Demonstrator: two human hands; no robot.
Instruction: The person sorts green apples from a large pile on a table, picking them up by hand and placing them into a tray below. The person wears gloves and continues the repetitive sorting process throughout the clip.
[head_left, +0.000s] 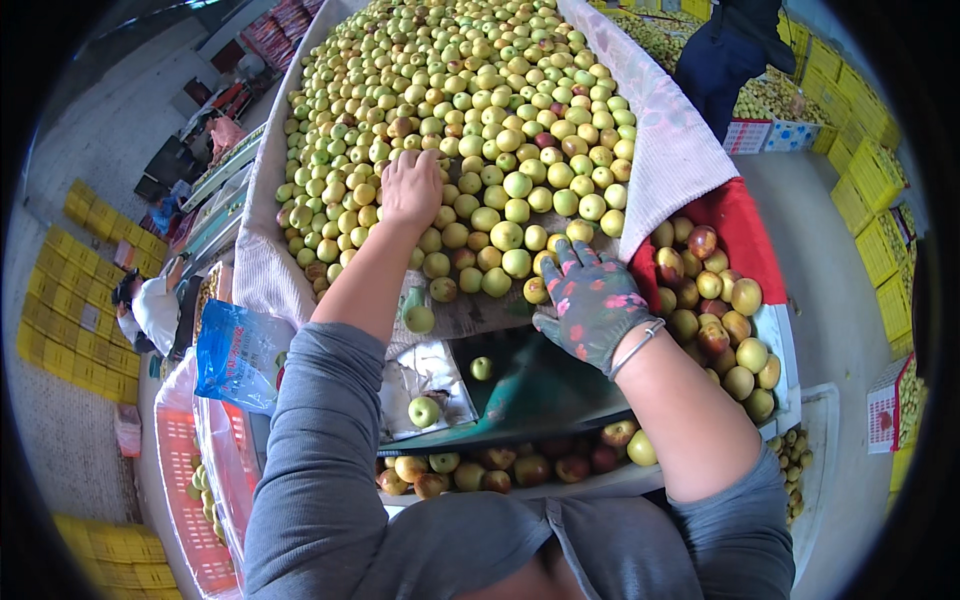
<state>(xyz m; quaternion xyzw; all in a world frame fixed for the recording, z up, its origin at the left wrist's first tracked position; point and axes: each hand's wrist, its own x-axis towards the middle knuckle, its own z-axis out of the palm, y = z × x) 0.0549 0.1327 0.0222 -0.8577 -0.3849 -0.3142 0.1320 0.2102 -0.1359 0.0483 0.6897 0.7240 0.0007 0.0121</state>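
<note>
A cloth-lined sorting trough is heaped with yellow-green jujubes, a few of them reddish brown. My bare left hand lies on the heap left of the middle, its fingertips bent down among the fruit; whether it grips one is hidden. At the heap's lower right edge, my right hand wears a dark glove with pink flowers and a bracelet at the wrist. Its fingers are spread, with the tips against the nearest jujubes. Below, single jujubes rest on the cloth, on a dark green sheet and on a silvery sheet.
Larger, redder jujubes fill a bin at right and a strip against my body. A blue printed bag and a red basket are at left. Yellow crates line both sides. Co-workers are at left; another person stands upper right.
</note>
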